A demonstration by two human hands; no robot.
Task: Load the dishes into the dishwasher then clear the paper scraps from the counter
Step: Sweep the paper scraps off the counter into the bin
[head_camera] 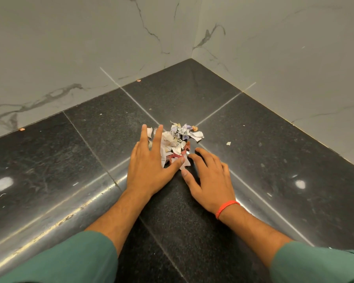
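Observation:
A small heap of torn paper scraps (178, 139), white, purple and red, lies on the black granite counter (253, 152) near its inner corner. My left hand (151, 160) rests flat against the heap's left side, fingers spread, its thumb touching the nearest scraps. On the heap's near right side is my right hand (208, 176), fingers curled on the counter; its thumb almost meets my left thumb. Neither hand holds anything. Single stray scraps (228, 143) lie to the right of the heap. No dishes or dishwasher are in view.
Two white marble walls (90, 48) meet behind the counter's corner. Tiny scrap bits lie by the left wall's foot (22, 129) and further back (138, 80). The counter's rounded front edge (49, 219) runs below my forearms.

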